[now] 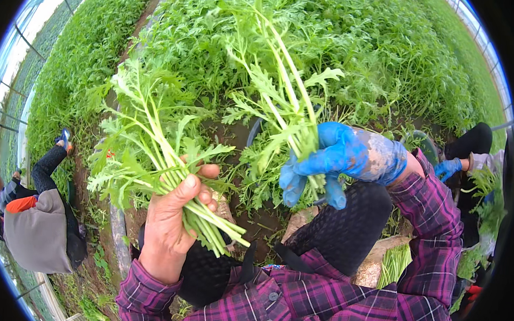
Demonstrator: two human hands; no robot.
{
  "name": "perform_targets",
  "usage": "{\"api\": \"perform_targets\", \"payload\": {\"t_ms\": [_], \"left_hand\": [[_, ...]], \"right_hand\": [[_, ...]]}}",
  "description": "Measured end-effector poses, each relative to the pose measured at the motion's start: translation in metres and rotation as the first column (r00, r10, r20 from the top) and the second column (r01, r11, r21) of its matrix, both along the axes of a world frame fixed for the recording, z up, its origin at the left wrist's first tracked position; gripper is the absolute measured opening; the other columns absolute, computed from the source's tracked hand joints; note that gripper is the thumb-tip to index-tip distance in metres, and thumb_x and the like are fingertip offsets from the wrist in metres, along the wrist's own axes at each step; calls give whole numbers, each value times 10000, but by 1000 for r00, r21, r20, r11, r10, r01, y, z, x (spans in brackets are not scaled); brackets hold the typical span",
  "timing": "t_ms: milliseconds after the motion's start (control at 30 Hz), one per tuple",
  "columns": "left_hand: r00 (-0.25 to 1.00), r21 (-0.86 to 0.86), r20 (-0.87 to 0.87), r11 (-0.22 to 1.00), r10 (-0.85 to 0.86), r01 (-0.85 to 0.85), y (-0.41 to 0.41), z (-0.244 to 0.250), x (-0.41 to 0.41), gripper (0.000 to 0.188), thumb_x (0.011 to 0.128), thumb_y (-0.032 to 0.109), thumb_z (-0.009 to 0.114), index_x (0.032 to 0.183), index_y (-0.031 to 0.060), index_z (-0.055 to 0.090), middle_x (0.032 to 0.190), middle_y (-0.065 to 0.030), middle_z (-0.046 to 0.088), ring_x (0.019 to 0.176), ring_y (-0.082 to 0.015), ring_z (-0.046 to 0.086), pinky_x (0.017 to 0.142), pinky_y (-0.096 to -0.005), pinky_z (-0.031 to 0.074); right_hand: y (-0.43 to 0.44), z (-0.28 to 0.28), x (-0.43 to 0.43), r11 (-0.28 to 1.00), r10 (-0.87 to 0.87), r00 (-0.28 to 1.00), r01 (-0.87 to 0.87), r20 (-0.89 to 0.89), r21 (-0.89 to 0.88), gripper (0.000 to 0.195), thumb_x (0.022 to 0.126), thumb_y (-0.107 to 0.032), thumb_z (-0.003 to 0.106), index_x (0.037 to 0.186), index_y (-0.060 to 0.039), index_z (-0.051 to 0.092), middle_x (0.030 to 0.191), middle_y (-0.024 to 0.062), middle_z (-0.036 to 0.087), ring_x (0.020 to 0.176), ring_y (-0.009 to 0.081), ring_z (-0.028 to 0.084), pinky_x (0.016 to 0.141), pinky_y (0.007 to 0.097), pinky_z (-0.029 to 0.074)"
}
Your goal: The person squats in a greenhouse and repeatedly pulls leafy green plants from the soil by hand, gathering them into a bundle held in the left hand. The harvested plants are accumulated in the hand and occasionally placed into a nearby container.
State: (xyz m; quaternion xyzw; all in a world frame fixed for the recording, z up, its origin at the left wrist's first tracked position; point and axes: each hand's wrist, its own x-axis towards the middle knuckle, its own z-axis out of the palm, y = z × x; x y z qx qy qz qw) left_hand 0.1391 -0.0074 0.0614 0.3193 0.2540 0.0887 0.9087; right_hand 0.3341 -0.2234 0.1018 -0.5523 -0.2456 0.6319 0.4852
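My bare left hand (172,219) is closed around a bunch of leafy greens (152,143) with lobed leaves. Its pale cut stems stick out below my fingers, pointing down and right. My right hand (347,153), in a soiled blue glove, grips a second, looser bunch of greens (281,103). Those stems rise upward, and their cut ends show between my gloved fingers. The two bunches are apart. Behind and below them, more loose greens (260,173) lie by a dark curved rim (255,130), perhaps of a tub, mostly hidden by leaves.
A dense bed of growing greens (352,48) spreads ahead. Beside my right knee, cut stems (394,263) lie bundled in a pale container or sack. Co-workers crouch at left (38,232) and at the right edge, where a blue-gloved hand (448,169) shows. Greenhouse hoops (30,43) curve along the sides.
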Motion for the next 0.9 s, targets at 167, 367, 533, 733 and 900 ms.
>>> {"api": "perform_targets", "payload": {"t_ms": [167, 367, 533, 733, 900], "left_hand": [[997, 276, 82, 961, 3, -25, -31, -4, 30, 507, 803, 80, 735, 1244, 76, 484, 1060, -139, 635, 688, -165, 603, 570, -309, 525], [971, 563, 235, 808, 44, -172, -36, 4, 33, 440, 809, 147, 748, 1187, 76, 535, 964, -11, 628, 831, -122, 598, 712, -274, 497], [981, 667, 169, 722, 93, -183, 0, -1, 27, 618, 742, 142, 796, 1272, 43, 493, 1141, -92, 631, 990, -197, 600, 870, -335, 484], [963, 617, 113, 742, 244, -261, 61, -23, -10, 675, 684, 47, 797, 1285, 18, 490, 1162, -118, 608, 1053, -244, 591, 934, -385, 480], [938, 596, 225, 725, 263, -346, 83, -36, -17, 671, 748, 86, 743, 1336, 2, 431, 1246, -160, 565, 1144, -287, 552, 979, -436, 464]], "right_hand": [[21, -24, -30, 946, 12, 834, -188, 552, 263, 315, 905, -228, 573, 980, 76, 609, 774, 115, 641, 667, 193, 686, 503, 277, 543], [49, -34, -47, 956, -162, 244, -203, 956, 214, 212, 778, -192, 604, 836, 11, 592, 682, 173, 622, 638, 330, 644, 567, 442, 499], [80, -50, -78, 933, -322, 134, -125, 937, 338, 139, 720, -150, 606, 765, -22, 638, 701, 200, 640, 639, 373, 641, 544, 456, 498], [135, -77, -109, 809, -508, 177, -238, 843, 538, 116, 735, -118, 583, 778, -13, 560, 680, 173, 571, 610, 358, 598, 515, 444, 449], [196, -104, -123, 820, -517, 205, -161, 831, 549, 103, 764, -102, 571, 809, -17, 608, 744, 161, 618, 653, 322, 632, 562, 422, 486]]}}
